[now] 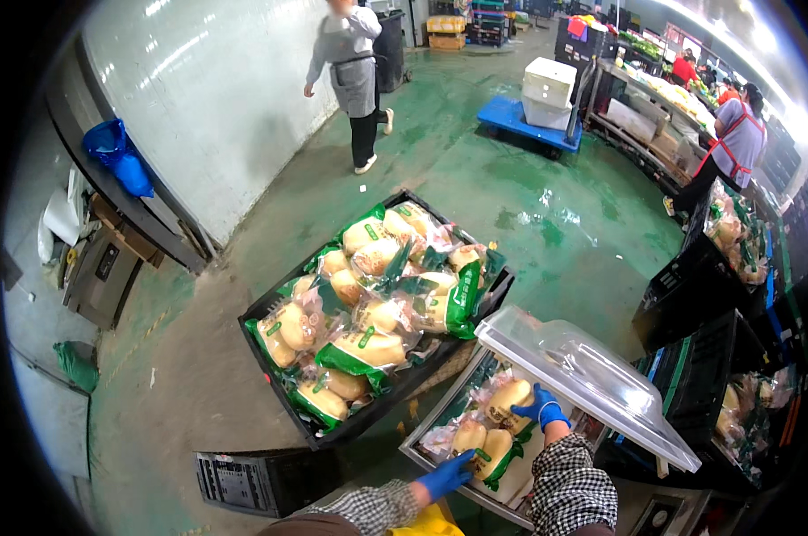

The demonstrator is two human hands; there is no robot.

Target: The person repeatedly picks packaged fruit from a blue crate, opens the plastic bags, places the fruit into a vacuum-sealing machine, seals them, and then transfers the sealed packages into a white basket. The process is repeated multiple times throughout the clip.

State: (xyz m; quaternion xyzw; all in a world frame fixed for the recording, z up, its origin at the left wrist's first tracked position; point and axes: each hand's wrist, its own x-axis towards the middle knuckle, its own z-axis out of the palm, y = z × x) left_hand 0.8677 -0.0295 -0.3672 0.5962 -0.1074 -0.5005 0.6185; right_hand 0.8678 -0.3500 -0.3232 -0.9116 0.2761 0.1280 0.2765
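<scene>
My left hand (pixel 446 476), in a blue glove, is closed at the near edge of a clear plastic bag (pixel 493 451) with green print, its fingertips on the film. The bag holds pale tan, rounded, root-like pieces. My right hand (pixel 541 408), also blue-gloved, reaches over another such bag (pixel 509 399), fingers apart and touching its right side. Both bags lie in the metal chamber of a machine (pixel 413 444) that looks like a vacuum sealer. Its clear domed lid (pixel 591 375) stands raised to the right of my hands.
A black crate (pixel 274 393) heaped with similar bags stands ahead to the left. Below it is a dark crate (pixel 234 482). More filled black crates (pixel 699 277) line the right. A person in grey (pixel 350 76) walks by the wall; a blue trolley (pixel 511 118) carries white boxes.
</scene>
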